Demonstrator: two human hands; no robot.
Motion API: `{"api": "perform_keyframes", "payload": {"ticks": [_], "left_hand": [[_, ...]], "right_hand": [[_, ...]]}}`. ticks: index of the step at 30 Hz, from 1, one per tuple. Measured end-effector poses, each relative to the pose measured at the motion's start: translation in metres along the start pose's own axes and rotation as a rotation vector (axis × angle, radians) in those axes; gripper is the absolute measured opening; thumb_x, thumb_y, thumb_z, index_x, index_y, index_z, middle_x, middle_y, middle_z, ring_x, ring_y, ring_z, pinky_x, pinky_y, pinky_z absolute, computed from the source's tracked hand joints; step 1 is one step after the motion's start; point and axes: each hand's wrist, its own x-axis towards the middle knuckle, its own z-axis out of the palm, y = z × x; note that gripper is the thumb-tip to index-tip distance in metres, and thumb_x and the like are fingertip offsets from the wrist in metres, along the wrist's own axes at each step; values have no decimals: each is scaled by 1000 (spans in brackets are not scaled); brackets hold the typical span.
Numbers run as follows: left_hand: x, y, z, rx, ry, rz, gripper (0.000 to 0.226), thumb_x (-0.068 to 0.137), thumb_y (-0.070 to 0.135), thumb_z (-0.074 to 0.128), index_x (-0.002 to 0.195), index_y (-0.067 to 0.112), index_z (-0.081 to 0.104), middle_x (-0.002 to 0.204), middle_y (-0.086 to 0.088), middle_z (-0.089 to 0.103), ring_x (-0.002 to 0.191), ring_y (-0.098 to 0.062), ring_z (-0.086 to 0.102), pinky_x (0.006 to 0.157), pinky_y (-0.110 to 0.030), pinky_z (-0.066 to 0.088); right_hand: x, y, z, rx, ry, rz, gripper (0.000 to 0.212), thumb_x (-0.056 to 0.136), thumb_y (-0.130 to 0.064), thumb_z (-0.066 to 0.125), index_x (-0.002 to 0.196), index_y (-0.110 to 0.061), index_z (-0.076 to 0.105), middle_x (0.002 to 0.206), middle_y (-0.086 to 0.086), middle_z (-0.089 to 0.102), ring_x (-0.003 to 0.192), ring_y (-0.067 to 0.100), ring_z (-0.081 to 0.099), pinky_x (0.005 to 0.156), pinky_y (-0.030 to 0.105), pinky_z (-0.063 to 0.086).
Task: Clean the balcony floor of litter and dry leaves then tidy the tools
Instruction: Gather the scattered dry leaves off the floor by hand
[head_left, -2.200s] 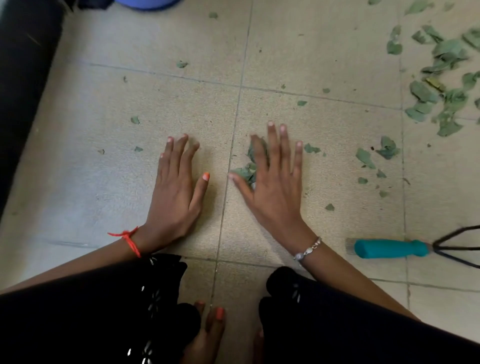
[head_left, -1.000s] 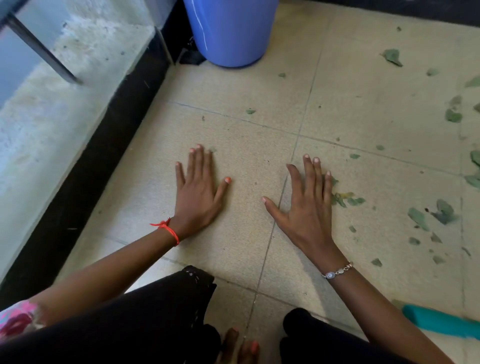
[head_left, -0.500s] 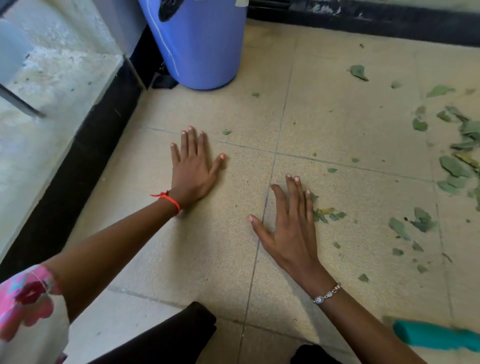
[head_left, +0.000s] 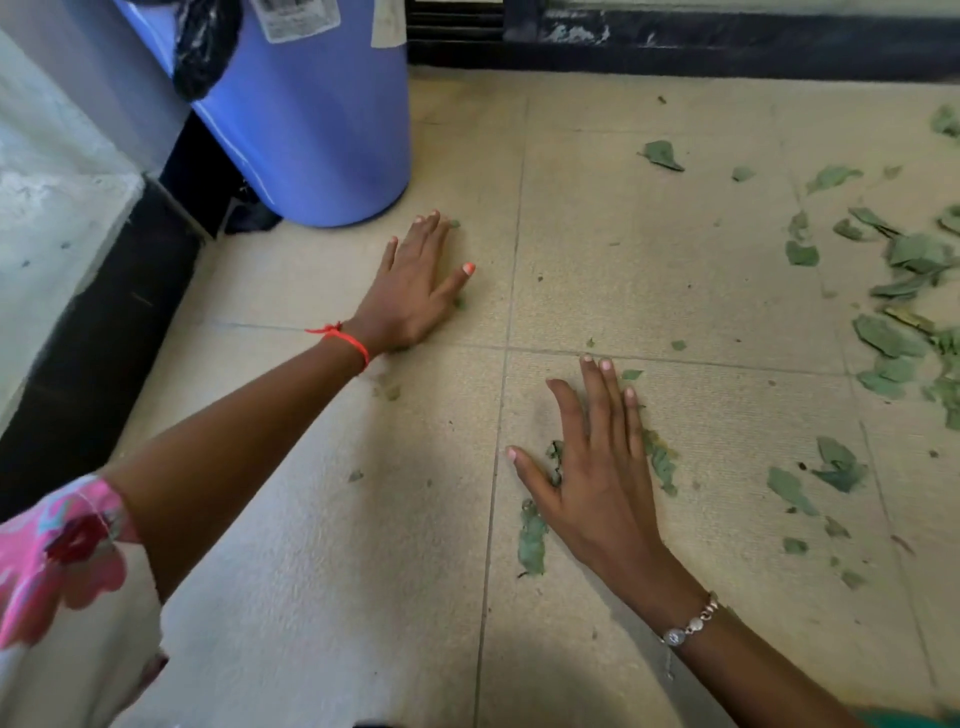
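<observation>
Dry green leaves (head_left: 906, 254), torn and curled, lie scattered on the tiled floor (head_left: 649, 270), thickest along its right side. The right hand (head_left: 597, 483) lies flat, fingers straight, pressing a few scraps beneath it. The left hand (head_left: 413, 291) is spread flat too, just beside the blue bin (head_left: 322, 140). A black bag (head_left: 200, 52) hangs over the bin's side; its inside is out of view.
</observation>
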Motion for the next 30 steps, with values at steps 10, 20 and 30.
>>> {"api": "perform_keyframes", "payload": {"ticks": [10,20,30], "left_hand": [[-37,18,-1,-261,-197,232,53,96,45,23,141,20,40,152,11,29,140,2,20,116,-22,2],[-135,28,-5,-615,72,7,50,92,47,27,124,23,55,137,14,47,135,0,33,115,-22,20],[-125,62,45,-26,101,-159,84,83,62,1,150,13,10,159,-4,0,146,-16,-7,115,-31,-10]], "right_hand": [[9,14,-3,79,10,69,62,93,-53,34,139,-11,35,154,12,22,145,21,10,118,36,5],[8,14,-3,219,0,64,56,95,-45,32,136,-8,40,154,8,23,144,18,13,116,32,17],[12,23,-16,95,44,272,65,93,-55,30,142,-12,34,154,11,22,145,25,10,118,39,5]]}}
